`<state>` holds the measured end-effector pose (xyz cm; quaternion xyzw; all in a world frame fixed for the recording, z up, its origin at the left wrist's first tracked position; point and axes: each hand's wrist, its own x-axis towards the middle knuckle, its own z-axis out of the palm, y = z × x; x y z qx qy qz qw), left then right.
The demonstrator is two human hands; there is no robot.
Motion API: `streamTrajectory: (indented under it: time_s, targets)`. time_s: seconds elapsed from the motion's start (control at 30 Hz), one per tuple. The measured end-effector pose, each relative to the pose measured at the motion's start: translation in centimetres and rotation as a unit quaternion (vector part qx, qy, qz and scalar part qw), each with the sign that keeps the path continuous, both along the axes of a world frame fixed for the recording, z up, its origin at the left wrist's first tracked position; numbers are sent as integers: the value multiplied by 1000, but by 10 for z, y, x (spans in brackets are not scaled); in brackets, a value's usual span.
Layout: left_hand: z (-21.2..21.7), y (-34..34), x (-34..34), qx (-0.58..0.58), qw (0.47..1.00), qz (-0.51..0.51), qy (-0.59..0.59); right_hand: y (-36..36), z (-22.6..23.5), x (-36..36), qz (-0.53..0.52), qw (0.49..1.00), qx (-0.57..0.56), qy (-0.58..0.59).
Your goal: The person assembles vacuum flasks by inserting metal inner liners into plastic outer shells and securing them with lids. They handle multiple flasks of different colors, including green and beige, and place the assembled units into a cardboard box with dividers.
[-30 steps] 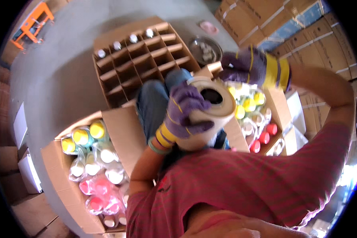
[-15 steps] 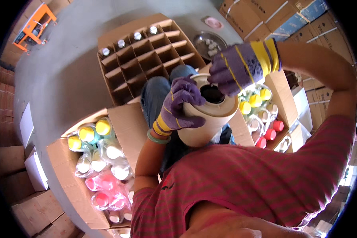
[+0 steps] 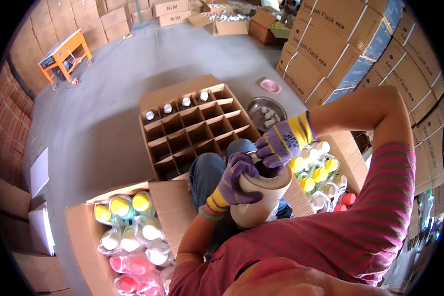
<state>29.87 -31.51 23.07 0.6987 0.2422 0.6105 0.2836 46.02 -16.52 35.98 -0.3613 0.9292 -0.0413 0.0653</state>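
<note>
My left hand [image 3: 233,183], in a purple and yellow work glove, wraps round the side and rim of a cream-white cylinder [image 3: 254,211] standing between my knees. The cylinder has a round dark opening [image 3: 268,170] in its top. My right hand [image 3: 280,142], gloved alike, has its fingers curled down at the opening's far edge; what they hold, if anything, is hidden. In front of my knees sits a cardboard box with dividers [image 3: 192,123]; several white-topped bottles [image 3: 186,102] stand in its far row.
Open cartons flank me: the left carton [image 3: 79,237] and right carton [image 3: 348,153] hold bagged bottles with yellow, white and red caps. A metal bowl [image 3: 254,104] with white pieces and a pink dish [image 3: 270,86] lie beyond. Stacked cartons [image 3: 325,44] rise at right; an orange wheeled frame [image 3: 66,52] stands far left.
The view has tilted up, showing more of the floor and far cartons. My left hand keeps its hold on the cylinder. My right hand stays at the opening, its fingers lower into it.
</note>
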Motion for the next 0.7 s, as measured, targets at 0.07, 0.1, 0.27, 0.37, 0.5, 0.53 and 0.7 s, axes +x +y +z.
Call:
streamTrajectory:
  time_s: [0.07, 0.1, 0.27, 0.37, 0.5, 0.53, 0.7]
  targets:
    - [0, 0, 7, 8, 999, 43, 12, -2, -6, 14, -93, 995, 24, -11]
    - [1, 2, 15, 33, 996, 77, 39, -7, -12, 33, -202, 978, 46, -37]
    - [-12, 15, 66, 34, 976, 200, 76, -28, -52, 63, -699, 688, -78, -179]
    - [1, 7, 96, 11, 974, 211, 79, -20, -74, 97, -706, 690, -79, -139]
    - [11, -8, 116, -20, 961, 229, 155, -41, -50, 88, -825, 455, -234, -240]
    - [14, -9, 119, -6, 961, 230, 152, -36, -53, 97, -810, 466, -241, -264]
    - [18, -12, 73, 55, 968, 226, 97, -40, -16, 44, -801, 479, -208, -292]
